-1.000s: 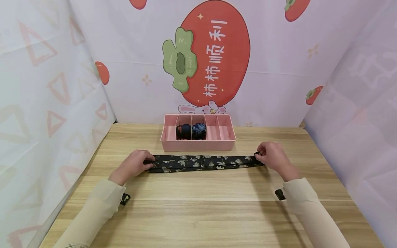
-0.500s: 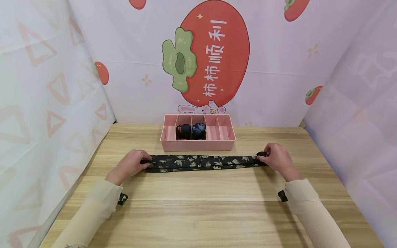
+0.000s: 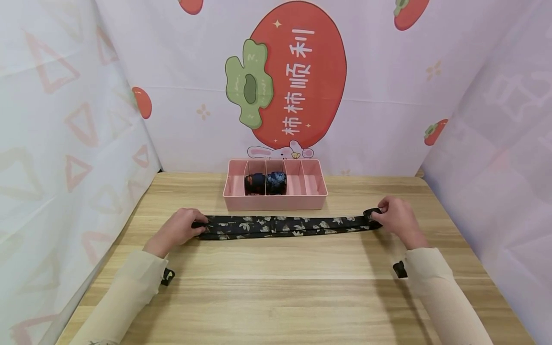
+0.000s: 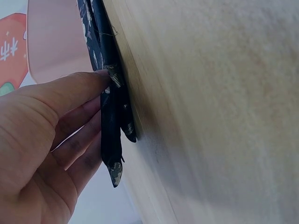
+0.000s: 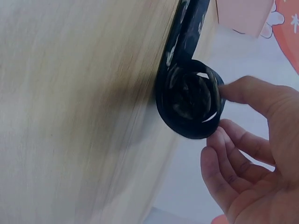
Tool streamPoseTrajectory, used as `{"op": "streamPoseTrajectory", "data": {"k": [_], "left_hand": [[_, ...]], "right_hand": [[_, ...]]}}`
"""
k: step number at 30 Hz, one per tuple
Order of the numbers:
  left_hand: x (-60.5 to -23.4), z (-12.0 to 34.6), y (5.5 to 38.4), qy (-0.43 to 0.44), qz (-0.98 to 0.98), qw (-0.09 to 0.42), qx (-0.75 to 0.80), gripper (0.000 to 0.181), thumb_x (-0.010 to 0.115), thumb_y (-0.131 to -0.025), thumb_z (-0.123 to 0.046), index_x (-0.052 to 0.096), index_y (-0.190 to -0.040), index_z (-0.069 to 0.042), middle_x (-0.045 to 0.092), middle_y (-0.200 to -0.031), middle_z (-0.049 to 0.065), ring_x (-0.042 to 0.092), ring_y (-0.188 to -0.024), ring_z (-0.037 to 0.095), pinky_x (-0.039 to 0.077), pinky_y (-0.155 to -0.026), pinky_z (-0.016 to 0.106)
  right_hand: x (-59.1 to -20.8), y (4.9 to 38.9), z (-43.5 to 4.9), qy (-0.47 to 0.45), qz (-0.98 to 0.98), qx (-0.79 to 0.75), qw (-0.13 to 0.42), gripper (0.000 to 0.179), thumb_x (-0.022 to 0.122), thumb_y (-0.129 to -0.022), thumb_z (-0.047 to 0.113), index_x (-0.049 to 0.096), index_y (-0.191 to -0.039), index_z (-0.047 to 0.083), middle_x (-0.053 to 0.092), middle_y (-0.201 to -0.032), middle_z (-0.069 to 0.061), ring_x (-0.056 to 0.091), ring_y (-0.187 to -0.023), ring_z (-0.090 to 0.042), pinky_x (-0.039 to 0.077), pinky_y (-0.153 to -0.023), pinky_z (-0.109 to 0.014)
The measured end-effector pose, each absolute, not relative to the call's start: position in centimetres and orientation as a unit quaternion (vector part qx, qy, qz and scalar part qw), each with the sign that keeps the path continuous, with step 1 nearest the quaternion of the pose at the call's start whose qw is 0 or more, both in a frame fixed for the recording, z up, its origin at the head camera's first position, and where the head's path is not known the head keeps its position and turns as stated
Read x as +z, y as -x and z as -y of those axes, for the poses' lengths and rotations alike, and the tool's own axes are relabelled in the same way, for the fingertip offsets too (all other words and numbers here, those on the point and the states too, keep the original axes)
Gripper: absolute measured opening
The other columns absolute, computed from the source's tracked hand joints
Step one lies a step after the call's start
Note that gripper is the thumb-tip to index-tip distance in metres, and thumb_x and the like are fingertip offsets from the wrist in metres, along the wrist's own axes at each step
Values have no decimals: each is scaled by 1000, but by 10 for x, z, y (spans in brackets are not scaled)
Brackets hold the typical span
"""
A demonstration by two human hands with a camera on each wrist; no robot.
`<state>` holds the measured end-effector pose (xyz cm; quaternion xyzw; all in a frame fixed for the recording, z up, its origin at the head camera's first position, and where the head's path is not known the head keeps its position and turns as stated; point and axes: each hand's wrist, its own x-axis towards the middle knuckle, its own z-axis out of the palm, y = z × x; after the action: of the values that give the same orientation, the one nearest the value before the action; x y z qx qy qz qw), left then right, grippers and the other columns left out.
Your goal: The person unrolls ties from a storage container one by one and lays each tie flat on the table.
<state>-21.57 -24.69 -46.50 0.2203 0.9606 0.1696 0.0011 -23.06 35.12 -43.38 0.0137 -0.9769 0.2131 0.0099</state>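
A black necktie (image 3: 297, 225) with a pale leaf print lies doubled lengthwise across the wooden table. At its left end, my left hand (image 3: 178, 230) pinches the layers between thumb and fingers; two pointed tips hang past the grip in the left wrist view. The other end is wound into a loose roll (image 5: 189, 130) with gaps between its turns. My right hand (image 3: 401, 221) holds this roll at its outer side, thumb on one face and fingertips at its lower edge.
Behind the necktie stands a pink divided box (image 3: 276, 203). Two neighbouring compartments hold a dark rolled tie (image 3: 255, 184) and a bluish rolled tie (image 3: 276, 183). A printed cloth backdrop (image 3: 379, 124) rises along the table's back, with cloth on both sides.
My right hand has moved right with the roll, and my left hand slightly left. The flat stretch of necktie between them has grown longer, and the roll shows more clearly.
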Motion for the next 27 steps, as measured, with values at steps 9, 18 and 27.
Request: {"op": "streamPoseTrajectory", "data": {"k": [9,18,27], "left_hand": [[-464,247,213,-217,-961,-2,169,18,82,-88,-3,80,-105,1,80,-106,16,75,-105,38,59,-96,56],[-461,245,211,-215,-961,-1,171,18,82,-88,-3,80,-105,1,80,-106,16,75,-105,38,59,-96,56],[-466,253,213,-216,-962,-6,165,17,83,-88,-4,80,-105,-1,80,-106,15,75,-104,37,59,-95,56]], "right_hand": [[-437,235,-360,-48,976,213,24,20,74,-91,14,73,-99,-4,75,-87,-15,68,-79,-27,55,-79,-49],[-434,242,-351,-102,976,189,29,27,79,-91,19,73,-103,-4,75,-91,-16,70,-84,-30,56,-83,-54],[-442,245,-354,-83,980,181,27,30,86,-85,19,67,-92,-3,69,-88,-18,64,-78,-29,55,-76,-50]]}}
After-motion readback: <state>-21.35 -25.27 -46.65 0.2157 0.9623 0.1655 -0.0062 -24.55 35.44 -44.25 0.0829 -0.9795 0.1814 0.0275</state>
